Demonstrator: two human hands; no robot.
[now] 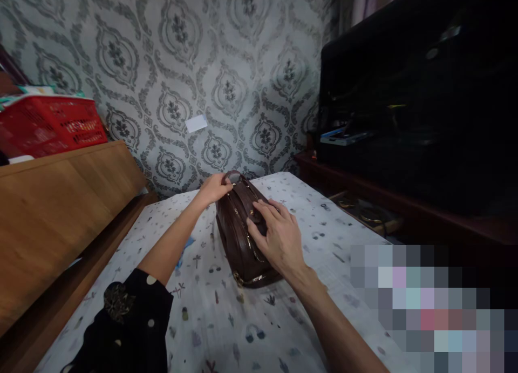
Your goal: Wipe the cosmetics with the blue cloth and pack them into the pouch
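A dark brown handbag (242, 230) with gold-coloured zips stands on a white printed sheet (210, 330). At its far end a short carrying handle loops up. My left hand (213, 189) is closed on the bag's top far edge beside that handle, the thumb along the zip end; its other fingertips are hidden. Across the top of the bag lies my right hand (279, 230), with thumb and fingers apart around a small flap with a metal clasp. The hand covers much of the bag's right side.
On the left, a wooden headboard (76, 200) bears a red plastic basket (60, 122). Patterned wallpaper closes off the far side, with a white paper (196, 123) on it. To the right is a large black screen (404, 87). A bit of blue cloth (184, 249) lies near my left forearm.
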